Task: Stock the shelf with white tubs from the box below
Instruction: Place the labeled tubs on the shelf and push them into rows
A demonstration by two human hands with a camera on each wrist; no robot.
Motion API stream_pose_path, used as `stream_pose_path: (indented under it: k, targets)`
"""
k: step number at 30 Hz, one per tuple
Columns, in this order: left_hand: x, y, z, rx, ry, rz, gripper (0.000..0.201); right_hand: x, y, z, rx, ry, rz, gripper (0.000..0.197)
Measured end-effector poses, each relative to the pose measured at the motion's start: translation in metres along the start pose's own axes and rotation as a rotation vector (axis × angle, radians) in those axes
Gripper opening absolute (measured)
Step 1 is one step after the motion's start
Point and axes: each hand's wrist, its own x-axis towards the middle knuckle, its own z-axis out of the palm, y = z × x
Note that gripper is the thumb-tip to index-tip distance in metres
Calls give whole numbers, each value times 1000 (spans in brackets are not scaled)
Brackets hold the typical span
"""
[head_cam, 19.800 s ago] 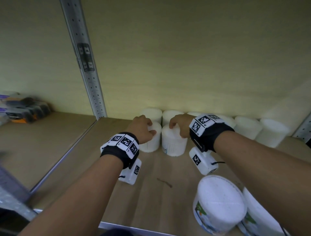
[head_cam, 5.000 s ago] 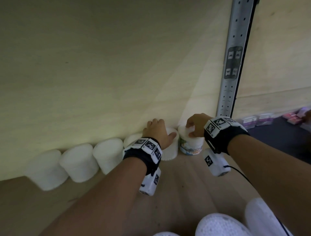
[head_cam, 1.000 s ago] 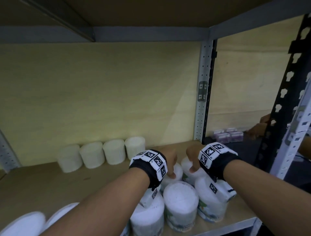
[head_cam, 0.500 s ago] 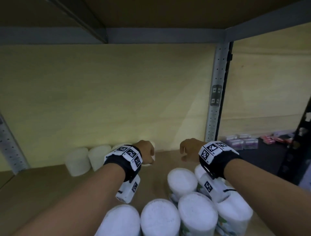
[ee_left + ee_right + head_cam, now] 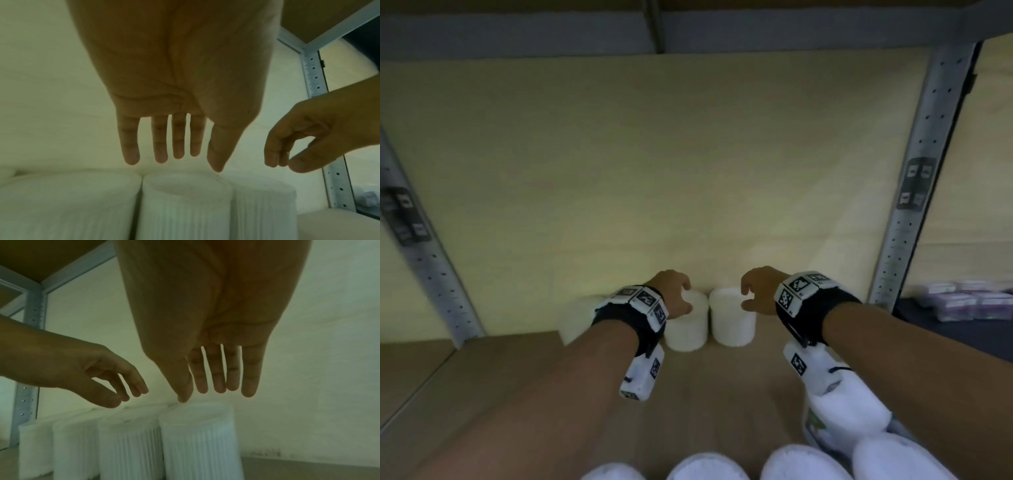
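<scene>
Back row, white tubs [image 5: 732, 317]: four upright against the shelf's rear panel [image 5: 688, 164]; more stand at the front edge [image 5: 707, 467]; our left hand [image 5: 671, 298] and right hand [image 5: 758, 291] hover just above, fingers loose, holding nothing. We judge the step a squaring-up; we nudge tops lightly, keeping sides touching

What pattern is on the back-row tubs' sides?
Fine vertical ribbing, plain white, on the back-row tubs; clearest in the right wrist view.
</scene>
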Motion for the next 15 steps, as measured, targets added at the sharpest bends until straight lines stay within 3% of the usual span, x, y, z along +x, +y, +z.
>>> stream_pose_path:
  k: [8, 15]
  targets:
    - [15, -12, 21, -41, 44, 7, 55, 37, -14, 13, -45, -64, 59, 55]
    - [18, -12, 24, -50, 71, 18, 51, 43, -11, 16, -92, -26, 36, 52]
